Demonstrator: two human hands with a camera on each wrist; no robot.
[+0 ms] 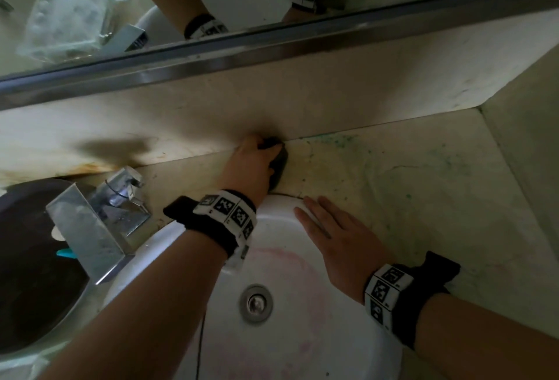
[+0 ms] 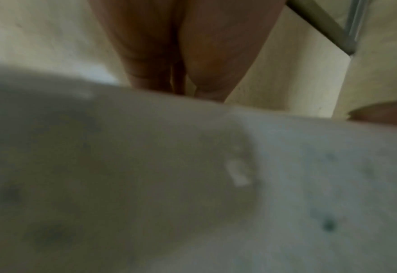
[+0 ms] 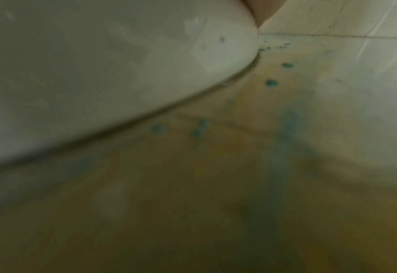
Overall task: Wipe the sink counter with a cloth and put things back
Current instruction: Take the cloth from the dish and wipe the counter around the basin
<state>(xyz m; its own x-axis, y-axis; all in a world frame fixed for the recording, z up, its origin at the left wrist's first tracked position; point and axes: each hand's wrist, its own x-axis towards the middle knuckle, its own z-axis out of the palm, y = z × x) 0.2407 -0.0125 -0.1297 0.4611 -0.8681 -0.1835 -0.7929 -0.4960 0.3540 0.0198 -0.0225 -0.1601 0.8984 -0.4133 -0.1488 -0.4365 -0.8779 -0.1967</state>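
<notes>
In the head view my left hand (image 1: 257,162) grips a dark cloth (image 1: 280,158) and presses it on the beige counter (image 1: 393,198), right where the counter meets the back wall. My right hand (image 1: 317,222) lies flat with straight fingers on the rim of the white sink (image 1: 281,216). Teal-green stains (image 1: 435,162) spread over the counter to the right of the cloth. The left wrist view is blurred and shows only my left hand (image 2: 181,55) from beneath; the cloth is hidden there. In the right wrist view the sink rim (image 3: 122,73) and teal spots (image 3: 271,83) show.
A chrome faucet (image 1: 90,216) stands left of the sink, with a dark round basin (image 1: 27,274) beyond it. The drain (image 1: 256,304) sits mid-sink. A mirror with a metal frame (image 1: 272,47) runs above the backsplash. A side wall (image 1: 526,153) closes the counter at right.
</notes>
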